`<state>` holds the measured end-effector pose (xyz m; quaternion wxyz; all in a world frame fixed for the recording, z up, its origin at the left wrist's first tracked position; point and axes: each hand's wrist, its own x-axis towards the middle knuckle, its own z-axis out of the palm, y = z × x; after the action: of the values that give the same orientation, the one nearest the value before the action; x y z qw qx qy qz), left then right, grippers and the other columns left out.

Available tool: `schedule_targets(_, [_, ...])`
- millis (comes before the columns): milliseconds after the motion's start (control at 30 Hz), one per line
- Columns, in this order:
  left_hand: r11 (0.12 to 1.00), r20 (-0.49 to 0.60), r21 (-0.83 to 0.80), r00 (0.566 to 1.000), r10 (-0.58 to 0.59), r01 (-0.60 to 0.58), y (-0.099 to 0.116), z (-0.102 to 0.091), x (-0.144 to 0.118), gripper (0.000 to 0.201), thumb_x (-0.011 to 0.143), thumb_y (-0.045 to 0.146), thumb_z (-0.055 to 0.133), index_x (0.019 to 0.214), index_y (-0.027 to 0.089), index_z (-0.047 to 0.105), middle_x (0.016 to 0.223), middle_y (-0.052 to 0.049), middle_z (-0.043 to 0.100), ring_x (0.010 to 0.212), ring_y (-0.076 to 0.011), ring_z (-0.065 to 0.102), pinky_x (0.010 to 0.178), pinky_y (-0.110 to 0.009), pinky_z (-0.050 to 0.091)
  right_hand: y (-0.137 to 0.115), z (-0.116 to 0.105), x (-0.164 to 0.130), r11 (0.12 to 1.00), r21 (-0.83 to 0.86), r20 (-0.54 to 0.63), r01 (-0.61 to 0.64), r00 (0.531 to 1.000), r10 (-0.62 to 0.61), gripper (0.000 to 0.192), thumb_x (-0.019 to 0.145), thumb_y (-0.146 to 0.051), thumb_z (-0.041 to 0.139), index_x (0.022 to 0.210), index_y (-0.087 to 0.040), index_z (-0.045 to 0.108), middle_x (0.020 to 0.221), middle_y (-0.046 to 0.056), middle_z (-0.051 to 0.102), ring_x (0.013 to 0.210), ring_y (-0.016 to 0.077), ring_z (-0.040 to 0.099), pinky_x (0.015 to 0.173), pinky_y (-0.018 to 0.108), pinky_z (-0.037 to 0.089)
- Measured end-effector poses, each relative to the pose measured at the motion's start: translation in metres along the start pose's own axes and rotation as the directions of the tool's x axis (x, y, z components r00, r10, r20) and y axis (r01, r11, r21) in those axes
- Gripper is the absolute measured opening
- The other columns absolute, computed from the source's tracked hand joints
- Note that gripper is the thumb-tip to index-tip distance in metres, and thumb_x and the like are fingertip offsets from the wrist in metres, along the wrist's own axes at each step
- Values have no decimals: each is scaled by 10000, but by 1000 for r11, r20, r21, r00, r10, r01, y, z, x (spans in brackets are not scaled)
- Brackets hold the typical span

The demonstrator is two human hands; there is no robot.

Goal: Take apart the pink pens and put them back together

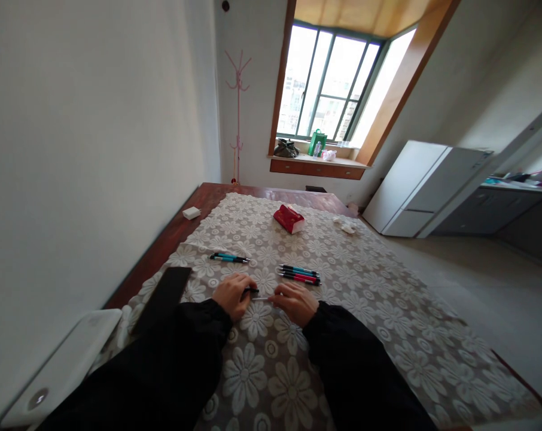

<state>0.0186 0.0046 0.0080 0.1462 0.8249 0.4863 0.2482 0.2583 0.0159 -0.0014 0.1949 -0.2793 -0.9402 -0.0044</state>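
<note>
My left hand (pixel 233 295) is closed around a black pen part (pixel 252 290), whose dark tip sticks out past the fingers. My right hand (pixel 297 302) pinches a thin whitish pen refill (pixel 259 299) that points left toward the other hand. Both hands rest low over the flowered tablecloth (pixel 271 350), a small gap between them. Beyond the left hand lie blue-and-black pens (pixel 230 258) side by side. Past the right hand is another row, with blue pens (pixel 300 270) and a red pen (pixel 300 279). The fingers hide much of what each hand holds.
A red tissue pack (pixel 289 219) sits farther up the table, with crumpled white pieces (pixel 345 225) to its right. At the left are a dark flat case (pixel 166 296), a white charger (pixel 191 212) and a white device (pixel 64 368) near the wall. A fridge (pixel 423 188) stands behind.
</note>
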Motion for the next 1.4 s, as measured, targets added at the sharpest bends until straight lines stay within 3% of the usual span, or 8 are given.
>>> schedule_targets(200, [1000, 14, -17, 1000, 23, -22, 0, -1, 0, 264, 755, 71, 506, 935, 216, 635, 983, -32, 667, 989, -218, 566, 905, -338, 438, -7, -4, 3, 998, -27, 42, 57, 998, -56, 235, 945, -153, 485, 1139, -209, 605, 944, 63, 634, 851, 191, 534, 762, 316, 409])
schedule_targets(400, [1000, 7, -11, 1000, 29, -29, 0, 0, 1, 246, 764, 83, 517, 926, 224, 638, 973, -23, 668, 983, -213, 573, 908, -340, 444, -3, -3, 3, 992, -82, 30, 92, 996, -90, 166, 930, -89, 467, 964, -184, 599, 893, 57, 644, 843, 187, 522, 763, 333, 376])
schedule_targets(633, [1000, 7, -6, 1000, 30, -30, -2, 2, 0, 257, 765, 83, 518, 934, 232, 642, 988, -22, 664, 993, -216, 571, 909, -342, 440, -3, -7, 3, 994, -78, -35, 75, 996, -78, 187, 908, -86, 509, 972, -215, 628, 921, 32, 677, 857, 180, 531, 775, 339, 354])
schedule_targets(767, [1000, 13, 2, 1000, 27, -27, -2, 1, 0, 253, 767, 86, 519, 936, 233, 637, 984, -23, 660, 989, -218, 570, 911, -350, 438, -3, -12, 3, 996, -82, -29, 18, 999, -20, 131, 910, -138, 530, 967, -212, 622, 920, 42, 677, 863, 193, 535, 796, 353, 349])
schedule_targets(1033, [1000, -8, 3, 1000, 29, -29, 0, -1, 0, 214, 762, 85, 528, 901, 223, 616, 969, -26, 649, 975, -217, 568, 890, -350, 446, 7, -14, -2, 972, 0, -60, -234, 970, 234, 102, 875, -113, 522, 900, -193, 580, 873, 52, 674, 857, 211, 559, 833, 351, 360])
schedule_targets(1400, [985, -158, -32, 974, 162, -169, 1, -1, -3, 189, 776, 72, 553, 853, 226, 631, 976, -33, 658, 957, -210, 569, 873, -364, 471, 11, -7, -4, 952, 15, 0, -305, 952, 305, 156, 855, -85, 509, 871, -206, 607, 904, 48, 671, 894, 215, 562, 833, 337, 377])
